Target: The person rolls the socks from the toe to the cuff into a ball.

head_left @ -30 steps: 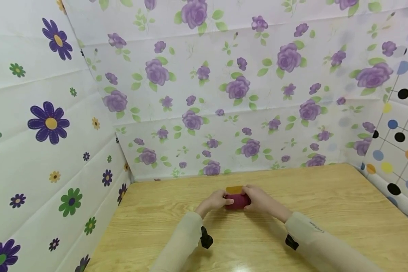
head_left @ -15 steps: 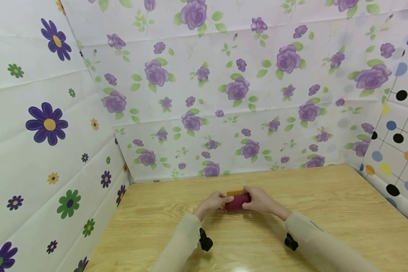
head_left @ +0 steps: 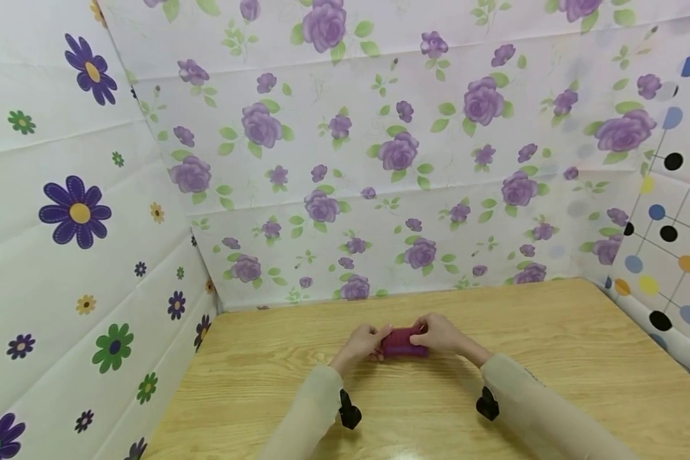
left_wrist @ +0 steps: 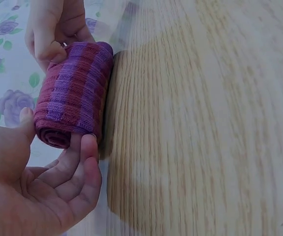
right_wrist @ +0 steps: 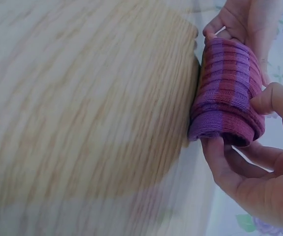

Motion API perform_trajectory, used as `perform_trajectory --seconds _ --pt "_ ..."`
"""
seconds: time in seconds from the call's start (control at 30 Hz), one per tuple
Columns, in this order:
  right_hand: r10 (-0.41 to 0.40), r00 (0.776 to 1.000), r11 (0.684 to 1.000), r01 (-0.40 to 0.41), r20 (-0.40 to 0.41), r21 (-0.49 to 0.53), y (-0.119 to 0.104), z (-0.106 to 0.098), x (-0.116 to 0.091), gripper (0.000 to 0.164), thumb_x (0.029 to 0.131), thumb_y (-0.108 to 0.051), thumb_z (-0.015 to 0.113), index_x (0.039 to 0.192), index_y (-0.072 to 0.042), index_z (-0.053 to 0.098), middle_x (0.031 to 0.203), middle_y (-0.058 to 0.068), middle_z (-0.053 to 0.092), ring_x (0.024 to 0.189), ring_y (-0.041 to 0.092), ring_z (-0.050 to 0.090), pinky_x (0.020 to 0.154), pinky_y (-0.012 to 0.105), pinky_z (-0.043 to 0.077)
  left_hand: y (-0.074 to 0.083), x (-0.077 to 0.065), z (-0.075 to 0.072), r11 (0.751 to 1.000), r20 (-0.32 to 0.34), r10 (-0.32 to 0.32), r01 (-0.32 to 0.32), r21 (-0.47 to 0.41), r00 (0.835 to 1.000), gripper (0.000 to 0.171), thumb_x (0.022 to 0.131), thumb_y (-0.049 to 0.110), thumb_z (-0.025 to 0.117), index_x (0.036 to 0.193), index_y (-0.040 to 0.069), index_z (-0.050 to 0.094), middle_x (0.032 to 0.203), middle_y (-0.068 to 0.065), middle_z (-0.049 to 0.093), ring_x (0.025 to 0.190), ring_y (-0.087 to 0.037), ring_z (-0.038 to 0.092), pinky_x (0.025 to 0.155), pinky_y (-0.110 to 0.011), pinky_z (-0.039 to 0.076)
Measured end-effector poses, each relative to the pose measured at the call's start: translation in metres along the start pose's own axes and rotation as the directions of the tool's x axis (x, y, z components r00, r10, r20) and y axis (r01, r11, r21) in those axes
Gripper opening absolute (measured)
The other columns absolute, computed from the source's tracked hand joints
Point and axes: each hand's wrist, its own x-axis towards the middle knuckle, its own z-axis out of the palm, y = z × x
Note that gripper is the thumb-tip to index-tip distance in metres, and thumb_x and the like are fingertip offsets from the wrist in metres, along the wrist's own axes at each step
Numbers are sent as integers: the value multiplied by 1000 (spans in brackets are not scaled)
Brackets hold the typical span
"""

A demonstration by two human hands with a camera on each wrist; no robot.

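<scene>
A rolled-up ribbed knit sock, striped magenta and purple, lies crosswise between both hands over the table. At its left end my left hand holds it. In the left wrist view the thumb is at the rim of the coiled sock and the fingertips curl under the end. My right hand grips the other end. The right wrist view shows that thumb on top of the sock and the index finger at the opening of the roll, where a purple layer sticks out. The palm sides are partly hidden in the head view.
The wooden table extends around the hands. A white sheet with purple roses hangs at its back edge, a daisy-patterned sheet on the left and a dotted one on the right. Black wrist cameras sit on both sleeves.
The sock has turned in the hands: the orange part behind it has gone from sight and a purple band shows along its front. Both hands stay at its ends, with fingers shifted.
</scene>
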Motion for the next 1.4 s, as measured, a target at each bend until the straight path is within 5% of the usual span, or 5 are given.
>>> perform_trajectory --seconds 0.67,0.9,1.1,1.3,1.4 --pt "193 977 962 -207 96 176 -5 -2 7 29 94 -20 58 99 7 69 83 7 65 68 13 52 60 25 45 1 0 -3 990 49 125 -128 63 991 51 95 40 59 137 12 52 88 -28 68 69 -38 62 55 -41 54" --pt "224 973 962 -231 64 144 -3 1 9 38 94 -27 58 109 7 64 100 13 67 84 19 59 72 31 49 3 3 1 992 -12 89 -88 86 996 55 94 42 60 137 9 52 102 -20 68 78 -31 65 62 -35 52" --pt "249 968 960 -243 -29 139 -6 3 8 41 91 -30 62 110 6 60 107 19 65 93 26 61 79 38 51 7 6 4 999 -32 21 -22 -45 999 51 93 36 64 133 5 56 113 -19 65 90 -28 68 74 -40 58" --pt "6 966 1000 -13 -260 -28 -16 8 6 21 83 -9 67 99 2 60 95 16 64 86 26 60 74 40 51 19 6 9 995 -78 -52 45 -90 996 44 92 30 66 126 3 60 116 -21 61 88 -34 70 75 -40 59" --pt "-185 940 967 123 -286 -222 -22 13 4 14 81 -6 69 93 -2 65 90 11 64 84 24 59 74 40 50 22 5 11 995 -105 -79 72 -76 991 42 93 29 65 124 1 60 116 -23 61 85 -35 71 74 -39 59"
